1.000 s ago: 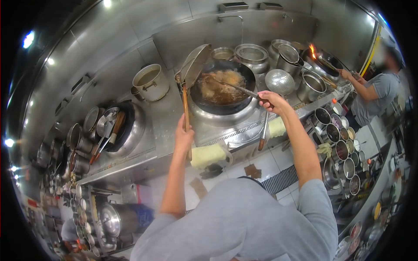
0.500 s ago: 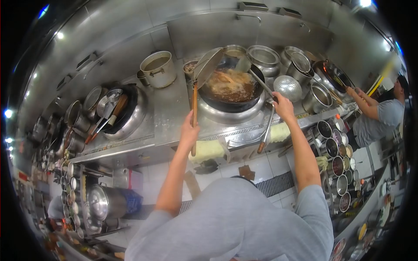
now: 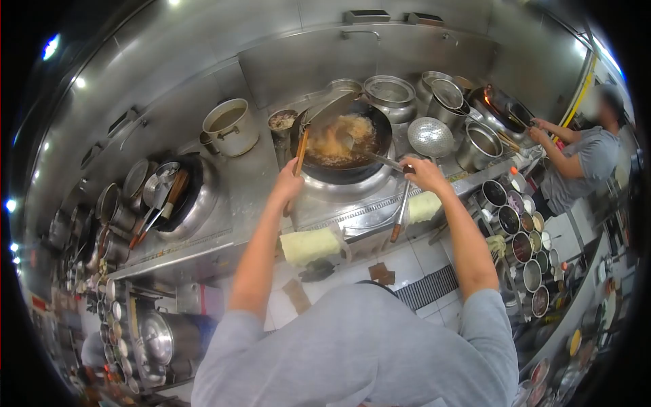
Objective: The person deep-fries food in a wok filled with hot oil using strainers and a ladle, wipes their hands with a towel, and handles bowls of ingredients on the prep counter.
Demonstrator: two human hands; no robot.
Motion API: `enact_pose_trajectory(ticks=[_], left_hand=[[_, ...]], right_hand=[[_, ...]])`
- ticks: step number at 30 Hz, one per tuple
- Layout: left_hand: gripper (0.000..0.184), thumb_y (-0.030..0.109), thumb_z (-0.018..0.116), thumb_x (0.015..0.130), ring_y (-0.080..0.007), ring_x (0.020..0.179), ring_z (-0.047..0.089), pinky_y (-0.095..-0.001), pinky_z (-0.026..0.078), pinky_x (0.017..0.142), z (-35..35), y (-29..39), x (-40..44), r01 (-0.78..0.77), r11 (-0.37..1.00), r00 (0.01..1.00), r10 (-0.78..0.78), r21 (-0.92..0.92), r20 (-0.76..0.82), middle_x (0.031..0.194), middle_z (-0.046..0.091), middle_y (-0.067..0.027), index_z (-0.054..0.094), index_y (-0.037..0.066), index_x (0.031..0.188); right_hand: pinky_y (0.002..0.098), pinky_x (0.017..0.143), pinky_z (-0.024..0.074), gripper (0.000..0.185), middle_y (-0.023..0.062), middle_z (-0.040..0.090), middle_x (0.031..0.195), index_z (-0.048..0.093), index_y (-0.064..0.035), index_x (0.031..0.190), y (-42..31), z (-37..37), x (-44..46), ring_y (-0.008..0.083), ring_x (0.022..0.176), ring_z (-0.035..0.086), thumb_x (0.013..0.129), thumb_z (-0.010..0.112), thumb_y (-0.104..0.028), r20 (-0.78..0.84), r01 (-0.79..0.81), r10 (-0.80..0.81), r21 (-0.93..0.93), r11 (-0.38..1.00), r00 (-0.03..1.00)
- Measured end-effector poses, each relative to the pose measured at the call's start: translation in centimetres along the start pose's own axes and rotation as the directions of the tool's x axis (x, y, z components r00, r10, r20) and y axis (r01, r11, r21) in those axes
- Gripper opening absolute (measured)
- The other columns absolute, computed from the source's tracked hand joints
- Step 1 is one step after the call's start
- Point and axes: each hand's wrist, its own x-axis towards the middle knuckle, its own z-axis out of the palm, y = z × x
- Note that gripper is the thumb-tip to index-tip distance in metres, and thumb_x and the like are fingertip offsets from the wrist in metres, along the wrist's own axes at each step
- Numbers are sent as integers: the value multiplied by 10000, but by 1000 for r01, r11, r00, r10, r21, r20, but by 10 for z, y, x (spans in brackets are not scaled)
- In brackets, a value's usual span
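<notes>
My left hand (image 3: pixel 289 182) is closed around the wooden handle of a large metal strainer (image 3: pixel 333 110), whose head is tilted over the left side of a black wok (image 3: pixel 386 134). Light brown food (image 3: pixel 330 144) bubbles in dark liquid inside the wok. My right hand (image 3: pixel 424 175) grips the end of a long-handled ladle (image 3: pixel 385 161); its bowl sits among the food, partly hidden. Just below that hand hangs a wooden-tipped metal handle (image 3: pixel 400 216). A round perforated skimmer (image 3: pixel 430 137) rests to the right of the wok; whether that handle belongs to it, I cannot tell.
Left of the wok stand a tall pot (image 3: pixel 232 129) and a second wok (image 3: pixel 200 197) holding utensils. Lidded and open pots (image 3: pixel 481 146) crowd the right. Folded yellow cloths (image 3: pixel 312 245) lie on the front edge. A co-worker (image 3: pixel 583 159) handles another wok at far right.
The ladle's bowl has gone down from above the wok's far right side into the food. My right hand has shifted left and lower. The strainer stays over the wok. The whole view has shifted slightly.
</notes>
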Motion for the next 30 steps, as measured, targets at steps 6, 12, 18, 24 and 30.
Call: enact_pose_trajectory(ticks=[6, 12, 18, 24, 30], left_hand=[[706, 20, 512, 737, -128, 467, 453, -280, 386, 426, -6, 18, 0, -25, 999, 996, 22, 29, 88, 700, 548, -66, 351, 57, 1424], [660, 64, 525, 769, -294, 890, 632, -362, 488, 771, -5, 35, -9, 31, 999, 999, -31, 27, 8, 1108, 621, -218, 375, 72, 1412], [691, 13, 524, 756, -124, 511, 483, -288, 405, 430, 11, 59, -8, 78, 927, 993, -39, -366, 113, 719, 543, -56, 348, 68, 1422], [678, 6, 533, 754, -157, 566, 536, -296, 446, 475, 76, 52, 16, 12, 991, 999, -5, -135, 53, 801, 593, -89, 365, 60, 1409], [674, 57, 531, 738, -354, 980, 625, -392, 477, 839, 79, 80, 27, -47, 997, 998, 44, 60, 55, 1100, 620, -260, 383, 30, 1395]], right_hand=[[416, 849, 483, 306, 165, 676, 988, 655, -114, 1051, -29, -78, -19, 346, 956, 629, 759, 682, -201, 36, -189, 189, 13, 982, 981], [425, 754, 512, 261, 188, 680, 950, 673, -85, 1010, -47, -123, 11, 349, 890, 650, 764, 655, -169, -2, -234, 238, -190, 953, 971], [396, 597, 514, 165, 185, 692, 845, 670, 31, 844, -50, -136, 88, 302, 672, 660, 778, 580, -90, 163, -280, 346, -329, 902, 924], [331, 418, 435, 179, 104, 671, 682, 658, -3, 891, 3, -116, 86, 151, 476, 569, 856, 580, -160, 333, -352, 381, -146, 924, 862], [304, 432, 416, 258, 62, 642, 714, 602, -88, 1079, 84, 10, 44, 126, 527, 556, 842, 646, -178, 256, -525, 458, 454, 720, 851]])
